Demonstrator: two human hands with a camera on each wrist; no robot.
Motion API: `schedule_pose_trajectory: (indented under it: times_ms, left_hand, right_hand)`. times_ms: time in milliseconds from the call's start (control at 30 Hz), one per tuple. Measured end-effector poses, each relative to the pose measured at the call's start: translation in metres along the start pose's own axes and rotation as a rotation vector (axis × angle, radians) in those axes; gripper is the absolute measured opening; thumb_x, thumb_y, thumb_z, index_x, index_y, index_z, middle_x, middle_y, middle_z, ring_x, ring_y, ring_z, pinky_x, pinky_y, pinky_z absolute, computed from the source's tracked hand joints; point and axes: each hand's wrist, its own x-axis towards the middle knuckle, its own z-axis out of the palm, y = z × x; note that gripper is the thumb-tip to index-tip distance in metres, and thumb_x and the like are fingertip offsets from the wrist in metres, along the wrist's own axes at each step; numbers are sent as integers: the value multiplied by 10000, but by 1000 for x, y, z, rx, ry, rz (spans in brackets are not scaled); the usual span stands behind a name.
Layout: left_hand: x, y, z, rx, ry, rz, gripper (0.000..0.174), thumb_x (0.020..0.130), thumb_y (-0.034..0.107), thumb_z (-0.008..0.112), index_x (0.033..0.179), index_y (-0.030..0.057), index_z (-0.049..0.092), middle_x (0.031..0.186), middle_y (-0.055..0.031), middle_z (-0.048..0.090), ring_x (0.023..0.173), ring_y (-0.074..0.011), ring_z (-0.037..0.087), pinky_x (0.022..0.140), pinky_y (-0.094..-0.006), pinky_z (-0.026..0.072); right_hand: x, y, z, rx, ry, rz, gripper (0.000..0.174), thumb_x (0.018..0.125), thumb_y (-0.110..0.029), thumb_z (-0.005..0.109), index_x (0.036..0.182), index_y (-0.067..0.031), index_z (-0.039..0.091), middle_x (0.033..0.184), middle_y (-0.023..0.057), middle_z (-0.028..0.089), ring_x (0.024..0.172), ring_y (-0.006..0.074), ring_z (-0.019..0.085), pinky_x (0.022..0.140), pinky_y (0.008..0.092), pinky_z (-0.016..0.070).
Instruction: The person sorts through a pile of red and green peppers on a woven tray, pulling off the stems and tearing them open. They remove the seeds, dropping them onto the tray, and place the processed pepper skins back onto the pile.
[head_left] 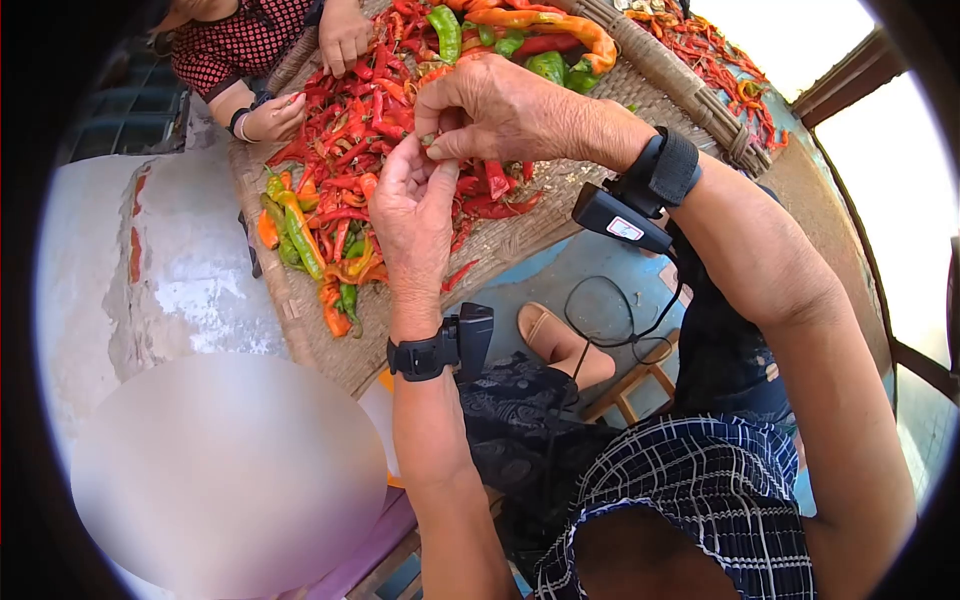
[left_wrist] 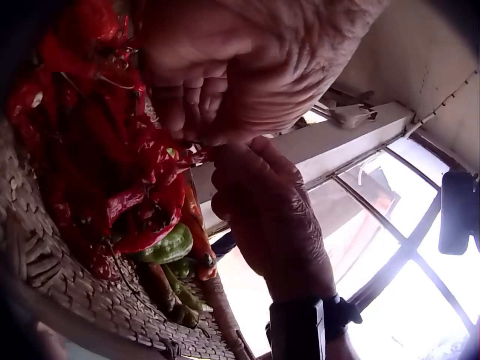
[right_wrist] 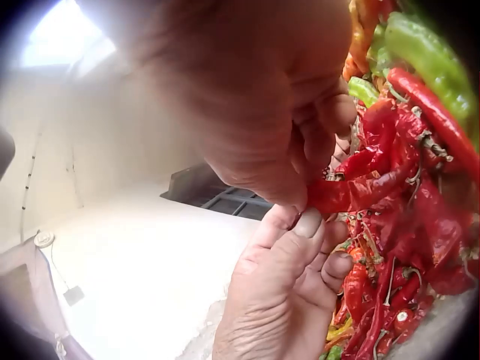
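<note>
Over a heap of red peppers (head_left: pixel 345 125) on a woven mat (head_left: pixel 330 345), both hands meet at their fingertips. The left hand (head_left: pixel 415 215) comes from below, palm partly up, with thumb and fingers pinching a red pepper (right_wrist: pixel 360 192). From the right, the right hand (head_left: pixel 510 110) bends down and pinches the same pepper's end; its fingers are curled. In the right wrist view the left hand (right_wrist: pixel 277 300) is below the right hand (right_wrist: pixel 247 97). The left wrist view has the left hand (left_wrist: pixel 262 67) above the right hand (left_wrist: pixel 266 210). Fingers hide the pepper's end.
Another person's hands (head_left: pixel 272 118) are at the heap's far left edge. Green peppers (head_left: pixel 548 67) and orange ones lie at the back and at the near left. More red peppers (head_left: pixel 715 60) lie beyond the mat's rolled edge (head_left: pixel 690 85). A wooden stool (head_left: pixel 630 385) stands below.
</note>
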Motion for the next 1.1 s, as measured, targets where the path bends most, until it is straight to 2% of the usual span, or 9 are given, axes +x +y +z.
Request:
schedule_pose_trajectory:
  times_ms: [167,233,400,500,567,733,800,933,1100]
  left_hand:
    - [1,1,-10,163,12,-8,191,939,122,632,1060,-27,623,869,-16,653,770,-81,618,697,-233,515]
    - [11,12,-19,162,47,-26,179,947,157,625,1008,-10,646,818,-13,649,709,-77,603,638,-226,499]
    - [78,35,-72,-3,29,3,245,954,122,609,1150,-25,604,924,-65,663,760,-89,610,696,-214,512]
    - [106,39,-87,-43,222,132,325,947,125,621,1220,-39,555,1011,-97,649,813,-112,612,733,-224,509]
    - [108,33,-89,13,361,-16,405,934,131,640,1268,-60,515,1061,-103,633,873,-131,615,760,-235,506]
    - [63,-11,-39,356,-50,-109,301,914,146,648,1178,5,630,1047,-26,664,868,-105,621,738,-253,508]
    - [61,-42,-30,645,-117,86,287,893,161,660,1140,13,655,975,-45,691,797,-113,626,728,-246,503]
    - [45,-37,-3,1017,5,188,223,844,156,688,1011,10,667,842,-91,684,729,-149,636,716,-291,511]
    - [31,-35,-12,596,45,-19,153,873,90,664,994,2,639,838,-49,656,736,-105,609,697,-254,496]
  right_hand:
    - [4,-9,-2,186,2,110,227,794,-223,728,912,-35,682,760,116,688,722,226,684,681,360,543]
    - [5,-3,3,151,214,-30,185,900,-194,653,967,-22,638,725,99,659,662,216,647,622,339,515]
    - [-1,13,6,-150,234,64,170,898,-169,619,1012,-42,623,753,157,653,722,310,662,620,389,519]
    - [1,14,13,-324,146,162,203,828,-181,644,985,-56,673,801,169,687,771,342,684,690,437,551]
    - [3,11,16,-455,39,225,193,814,-171,650,967,-56,672,824,181,690,801,341,693,680,444,556]
    - [6,14,13,-647,-56,242,163,804,-157,651,934,-68,691,867,152,704,843,319,703,691,429,561]
    - [5,11,12,-685,-160,301,157,804,-152,646,930,-74,699,880,137,709,854,308,705,698,420,562]
    - [4,12,13,-720,-237,297,145,811,-152,642,921,-86,709,900,114,715,873,283,708,715,401,561]
    - [8,14,9,-727,-250,314,153,805,-154,651,937,-101,707,897,111,713,876,291,705,718,408,561]
